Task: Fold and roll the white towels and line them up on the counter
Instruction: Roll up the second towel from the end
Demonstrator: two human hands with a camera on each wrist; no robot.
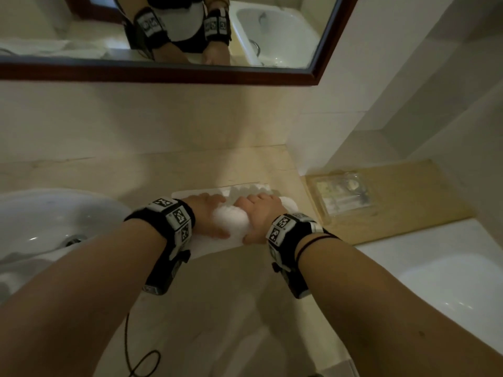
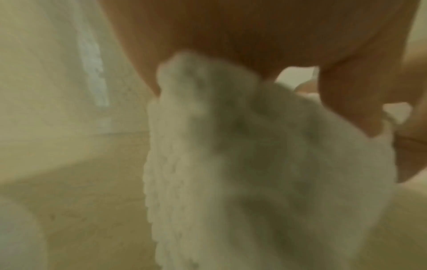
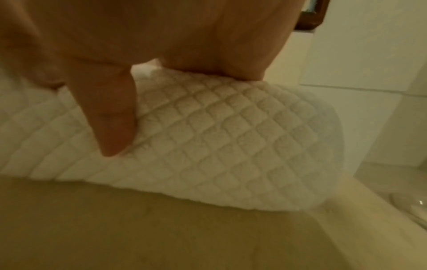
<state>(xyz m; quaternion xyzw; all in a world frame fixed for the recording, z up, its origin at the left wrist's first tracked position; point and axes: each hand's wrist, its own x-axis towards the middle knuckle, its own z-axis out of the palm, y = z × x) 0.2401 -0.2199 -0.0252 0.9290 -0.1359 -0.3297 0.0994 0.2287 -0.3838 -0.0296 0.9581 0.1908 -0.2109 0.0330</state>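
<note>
Ideally, both the left hand (image 1: 208,213) and right hand (image 1: 260,217), curled around the quilted white terry towel (image 1: 231,221), keep even pressure, rolling it tight and straight along the beige stone counter (image 1: 163,170).

Black wrist straps (image 1: 174,221) with black-and-white square markers, bare forearms.

towels: 1, white (image 1: 231,221), part rolled
my hands: 2, left hand (image 1: 206,213), right hand (image 1: 261,213)
sinks: 1 (image 1: 40,221)
mirrors: 1 (image 1: 321,63)
clear trays: 1 (image 1: 340,194)

left hand (image 1: 208,213): fingers curled, palm down | right hand (image 1: 258,216): fingers curled, palm down
</note>
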